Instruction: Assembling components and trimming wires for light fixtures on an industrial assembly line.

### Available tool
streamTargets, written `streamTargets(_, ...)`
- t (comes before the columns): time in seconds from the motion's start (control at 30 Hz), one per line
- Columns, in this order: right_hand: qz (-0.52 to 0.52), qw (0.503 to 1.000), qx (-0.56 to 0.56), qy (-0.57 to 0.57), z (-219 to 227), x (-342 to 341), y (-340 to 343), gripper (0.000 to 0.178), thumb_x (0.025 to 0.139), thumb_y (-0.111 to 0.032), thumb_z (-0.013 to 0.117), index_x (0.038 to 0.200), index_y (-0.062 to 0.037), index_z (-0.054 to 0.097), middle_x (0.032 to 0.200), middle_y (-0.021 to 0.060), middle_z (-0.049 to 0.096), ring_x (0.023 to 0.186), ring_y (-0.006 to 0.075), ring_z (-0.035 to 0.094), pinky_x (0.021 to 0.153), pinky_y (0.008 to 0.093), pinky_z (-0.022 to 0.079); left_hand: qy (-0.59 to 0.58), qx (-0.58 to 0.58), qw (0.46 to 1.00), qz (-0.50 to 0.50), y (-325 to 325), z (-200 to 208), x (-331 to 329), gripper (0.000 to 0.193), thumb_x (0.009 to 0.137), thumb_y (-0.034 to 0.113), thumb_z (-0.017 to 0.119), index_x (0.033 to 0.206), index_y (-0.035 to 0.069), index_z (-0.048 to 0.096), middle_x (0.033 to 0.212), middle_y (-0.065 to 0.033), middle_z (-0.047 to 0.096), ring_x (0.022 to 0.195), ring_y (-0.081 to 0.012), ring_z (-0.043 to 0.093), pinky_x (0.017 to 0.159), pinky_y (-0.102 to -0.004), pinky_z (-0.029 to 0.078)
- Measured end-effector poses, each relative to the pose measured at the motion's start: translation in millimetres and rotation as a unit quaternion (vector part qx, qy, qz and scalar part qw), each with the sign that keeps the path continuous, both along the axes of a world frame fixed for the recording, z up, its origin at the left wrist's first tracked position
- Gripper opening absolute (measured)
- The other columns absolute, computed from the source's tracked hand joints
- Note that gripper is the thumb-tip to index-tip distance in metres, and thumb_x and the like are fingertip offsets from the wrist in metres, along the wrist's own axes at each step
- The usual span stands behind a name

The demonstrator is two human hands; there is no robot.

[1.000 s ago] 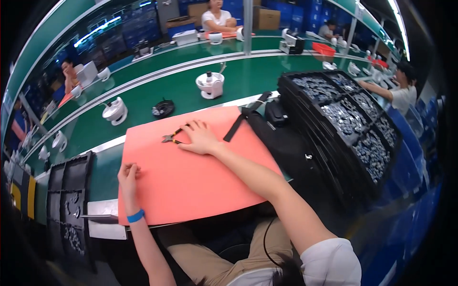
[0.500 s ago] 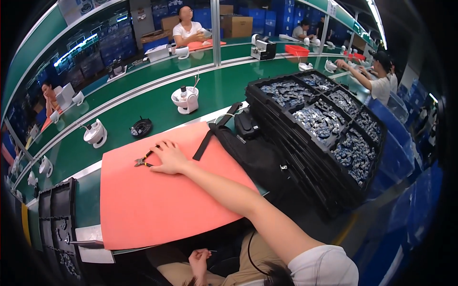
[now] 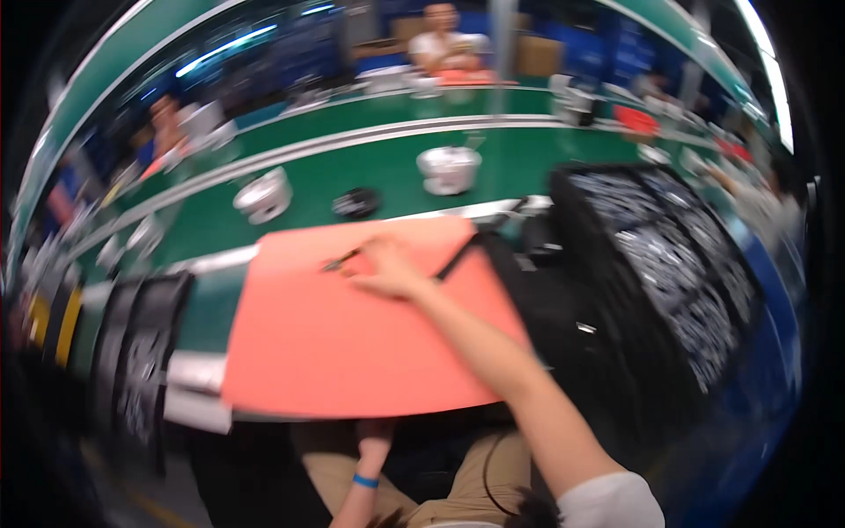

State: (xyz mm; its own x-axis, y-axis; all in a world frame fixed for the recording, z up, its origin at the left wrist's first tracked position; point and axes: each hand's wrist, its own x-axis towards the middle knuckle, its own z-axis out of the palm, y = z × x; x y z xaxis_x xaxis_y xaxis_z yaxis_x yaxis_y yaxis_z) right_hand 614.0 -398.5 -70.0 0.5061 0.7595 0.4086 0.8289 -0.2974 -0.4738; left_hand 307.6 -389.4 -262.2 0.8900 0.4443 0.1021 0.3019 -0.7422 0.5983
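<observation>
My right hand [image 3: 390, 268] reaches over an orange-pink mat [image 3: 352, 352] and is on a small pair of pliers [image 3: 337, 263]. Their dark jaws point left, with the handles running in between thumb and fingers; motion blur softens the grip. At the mat's near edge, above my lap, is my left hand [image 3: 376, 430]. Its fingers are hidden under the table edge, and the wrist wears a blue band. A black strap [image 3: 459, 256] lies on the mat to the right of my right hand.
Stacked black trays [image 3: 656, 255] of small metallic parts stand at right. White housings [image 3: 449, 169] and a round black part [image 3: 356, 203] sit on the green bench beyond the mat. Another black tray [image 3: 141, 361] is at left. A co-worker [image 3: 444, 44] sits across.
The whole view has swung, so the scene sits further right and is blurred. My left hand has gone from my lap to under the table edge. My right hand's fingers have drawn in around the pliers.
</observation>
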Motion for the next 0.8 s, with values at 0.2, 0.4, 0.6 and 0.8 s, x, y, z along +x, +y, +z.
streamTargets(0.2,-0.075,0.996,-0.038,-0.033,19.6,-0.1,-23.8,0.071,0.073,-0.049,0.069,0.128,-0.0082,0.051,0.133,0.0139,0.045,0.126,0.0327,0.038,0.105,0.0476,0.029,-0.159,-0.233,0.955,0.089,-25.8,72.5,-7.4,0.026,0.079,0.015,0.071,0.097,0.0,0.062,0.082,-0.0157,0.067,0.073,-0.026,0.067,0.062,-0.0344,0.052)
streamTargets(0.4,-0.064,0.997,-0.044,-0.03,19.3,-10.1,-6.1,0.069,0.072,-0.047,0.069,0.128,-0.0109,0.051,0.133,0.0104,0.045,0.127,0.0292,0.036,0.105,0.0453,0.027,-0.244,-0.196,0.941,0.128,-29.0,113.3,-40.2,0.017,0.081,0.009,0.068,0.094,0.001,0.059,0.077,-0.0101,0.063,0.069,-0.0198,0.063,0.062,-0.0284,0.049)
streamTargets(0.6,-0.063,0.995,-0.056,-0.048,16.7,-5.1,-10.6,0.073,0.071,-0.052,0.068,0.128,-0.0108,0.051,0.132,0.0117,0.045,0.126,0.0295,0.036,0.103,0.0461,0.029,-0.313,-0.094,0.943,0.059,-18.8,199.9,-35.3,0.009,0.079,0.002,0.067,0.086,0.001,0.061,0.072,-0.0093,0.061,0.063,-0.0184,0.062,0.058,-0.0277,0.049)
streamTargets(0.8,-0.078,0.978,-0.182,-0.071,39.8,-15.0,-17.7,0.079,0.072,-0.054,0.066,0.129,-0.0017,0.048,0.127,0.0178,0.047,0.119,0.0328,0.041,0.097,0.0471,0.035,-0.247,-0.03,0.968,0.039,48.4,248.2,20.8,0.01,0.084,0.009,0.061,0.09,0.001,0.062,0.075,-0.0119,0.063,0.069,-0.0233,0.064,0.065,-0.032,0.049)
